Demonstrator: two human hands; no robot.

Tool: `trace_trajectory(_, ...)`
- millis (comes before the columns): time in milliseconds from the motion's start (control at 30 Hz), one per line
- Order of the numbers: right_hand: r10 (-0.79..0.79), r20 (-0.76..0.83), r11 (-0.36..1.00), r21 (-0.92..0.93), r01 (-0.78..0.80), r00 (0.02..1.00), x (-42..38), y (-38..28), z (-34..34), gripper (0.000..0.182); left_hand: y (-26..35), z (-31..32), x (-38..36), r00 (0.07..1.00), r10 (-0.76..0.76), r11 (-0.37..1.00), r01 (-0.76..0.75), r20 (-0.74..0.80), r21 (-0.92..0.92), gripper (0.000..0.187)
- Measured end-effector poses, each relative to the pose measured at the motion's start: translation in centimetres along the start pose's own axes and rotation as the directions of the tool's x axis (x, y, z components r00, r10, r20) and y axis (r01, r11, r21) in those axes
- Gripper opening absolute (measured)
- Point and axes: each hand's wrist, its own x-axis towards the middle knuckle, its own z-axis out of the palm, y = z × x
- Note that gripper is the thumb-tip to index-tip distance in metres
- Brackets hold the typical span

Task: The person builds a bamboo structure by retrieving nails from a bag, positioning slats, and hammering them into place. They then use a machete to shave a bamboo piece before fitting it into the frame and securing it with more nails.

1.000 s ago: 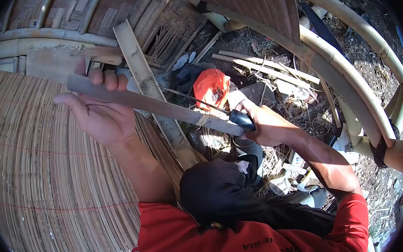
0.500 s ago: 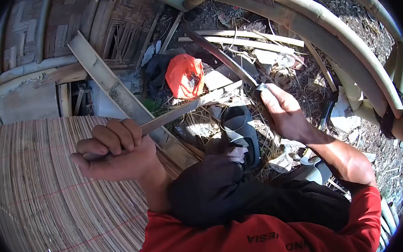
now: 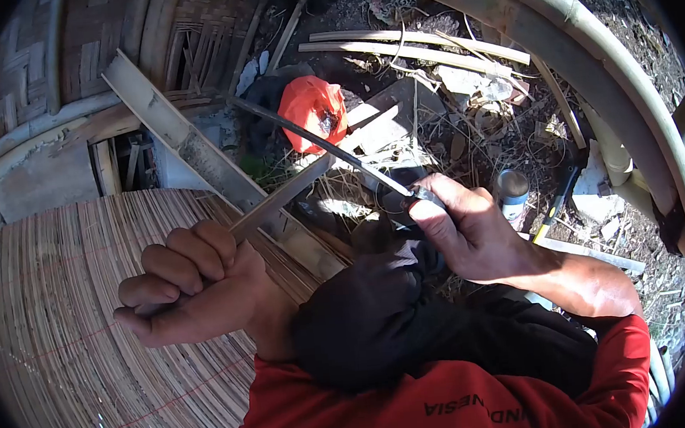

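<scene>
My left hand [image 3: 195,286] is closed around the near end of a flat bamboo strip [image 3: 281,195], which points up and right. My right hand [image 3: 477,231] grips the dark handle of a long knife [image 3: 304,136]. The narrow blade slants up and left, and it crosses the strip close to the strip's far end. Whether the blade's edge presses into the strip is hard to tell. Below both hands is my dark-clothed knee [image 3: 359,325].
A mat of thin slats [image 3: 85,315] lies at left, beside a split bamboo length [image 3: 184,138]. An orange plastic bag [image 3: 312,112] sits ahead among scraps. Loose bamboo strips [image 3: 417,43], a can [image 3: 511,189] and a curved bamboo pole [image 3: 586,38] are on the right.
My right hand has moved left and down toward my body, swinging the knife's tip leftward so the blade now crosses the strip. My left hand has dropped slightly, still holding the strip.
</scene>
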Motion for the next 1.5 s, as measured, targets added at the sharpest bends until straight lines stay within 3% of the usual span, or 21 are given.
trace_trajectory(233, -0.206, -0.081, 0.974, 0.083, 0.213, 0.975, 0.8, 0.0, 1.0, 0.024, 0.0, 0.5, 0.0, 0.999, 0.021, 0.997, -0.019, -0.029, 0.073, 0.057)
trace_trajectory(267, -0.103, -0.006, 0.994, 0.036, 0.103, 0.995, 1.1, 0.4, 0.9, 0.025, 0.0, 0.4, -0.2, 0.999, 0.021, 0.997, -0.018, -0.034, 0.078, 0.057)
trace_trajectory(300, -0.018, 0.046, 0.992, -0.123, 0.024, 0.999, 1.4, 0.5, 0.8, 0.026, 0.1, 0.4, -0.3, 0.999, 0.016, 0.998, -0.013, -0.043, 0.063, 0.056)
trace_trajectory(500, -0.295, -0.073, 0.951, -0.112, 0.286, 0.953, 0.7, -1.0, 0.9, 0.034, 0.1, 0.5, -0.6, 0.999, 0.025, 0.998, -0.023, -0.043, 0.053, 0.055)
trace_trajectory(567, -0.325, -0.123, 0.942, -0.124, 0.311, 0.937, 1.2, -0.4, 1.4, 0.026, 0.3, 0.5, -0.9, 0.998, 0.018, 0.998, -0.015, -0.054, 0.055, 0.055)
trace_trajectory(600, -0.073, 0.015, 0.986, -0.152, 0.074, 0.997, 1.7, 0.0, 1.0, 0.021, 0.3, 0.5, -0.9, 1.0, 0.018, 0.998, -0.016, -0.024, 0.058, 0.055)
trace_trajectory(633, -0.088, -0.007, 0.976, -0.201, 0.084, 0.996, 1.9, 0.6, 1.0, 0.022, 0.3, 0.6, -0.9, 1.0, 0.025, 0.998, -0.025, 0.007, 0.057, 0.055)
trace_trajectory(767, -0.276, -0.115, 0.955, -0.14, 0.259, 0.954, 1.0, -0.8, 0.8, 0.02, 0.2, 0.8, -0.9, 1.0, 0.018, 0.999, -0.019, 0.015, 0.045, 0.056)
trace_trajectory(833, -0.37, -0.129, 0.929, -0.025, 0.37, 0.92, 0.9, -1.1, 0.9, 0.034, 0.2, 0.8, -1.0, 1.0, 0.025, 1.0, -0.025, 0.017, 0.013, 0.056)
trace_trajectory(900, -0.006, 0.075, 0.992, -0.123, 0.015, 0.997, 1.4, -0.4, 0.5, 0.035, 0.3, 0.5, -1.1, 1.0, 0.019, 1.0, -0.019, 0.024, 0.02, 0.056)
trace_trajectory(967, -0.031, 0.031, 0.979, -0.198, 0.037, 0.999, 1.3, 0.5, 0.7, 0.036, 0.2, 0.7, -1.0, 0.999, 0.032, 0.999, -0.032, 0.036, 0.011, 0.056)
trace_trajectory(1033, -0.159, 0.02, 0.948, -0.277, 0.158, 0.987, 1.2, 0.0, 0.6, 0.038, 0.2, 0.7, -1.1, 0.999, 0.032, 0.999, -0.032, -0.008, 0.029, 0.057)
trace_trajectory(1100, -0.306, -0.127, 0.943, -0.178, 0.282, 0.944, 0.6, -0.6, 1.5, 0.039, 0.3, 0.4, -1.1, 1.0, 0.016, 1.0, -0.016, 0.02, 0.006, 0.057)
trace_trajectory(1167, -0.292, -0.083, 0.937, -0.222, 0.268, 0.953, 0.9, -0.4, 1.3, 0.04, 0.5, 0.4, -1.4, 0.999, -0.008, 1.0, 0.009, 0.039, -0.016, 0.057)
trace_trajectory(1233, -0.011, 0.045, 0.977, -0.21, 0.021, 0.999, 1.5, 0.8, 1.2, 0.042, 0.2, 0.8, -1.4, 1.0, 0.019, 1.0, -0.019, 0.0, -0.007, 0.056)
trace_trajectory(1300, -0.06, 0.03, 0.942, -0.328, 0.066, 0.998, 1.5, -0.3, 0.7, 0.042, 0.1, 0.9, -1.2, 0.999, 0.034, 0.999, -0.034, 0.014, -0.012, 0.056)
trace_trajectory(1367, -0.199, -0.005, 0.941, -0.279, 0.19, 0.98, 0.7, -0.9, 0.8, 0.043, 0.3, 0.5, -1.3, 0.999, 0.017, 1.0, -0.017, 0.028, 0.009, 0.057)
trace_trajectory(1400, -0.364, -0.11, 0.924, -0.17, 0.344, 0.925, 0.7, -0.6, 1.5, 0.041, 0.3, 0.3, -1.3, 0.999, 0.014, 1.0, -0.014, 0.034, 0.004, 0.057)
trace_trajectory(1433, -0.356, -0.109, 0.927, -0.163, 0.337, 0.928, 0.8, 0.0, 1.6, 0.041, 0.4, 0.2, -1.4, 0.999, 0.01, 1.0, -0.01, 0.038, 0.0, 0.057)
trace_trajectory(1500, -0.059, 0.017, 0.954, -0.293, 0.061, 0.998, 1.4, 1.2, 1.0, 0.04, 0.4, 0.3, -1.6, 0.999, 0.015, 1.0, -0.015, 0.032, 0.0, 0.056)
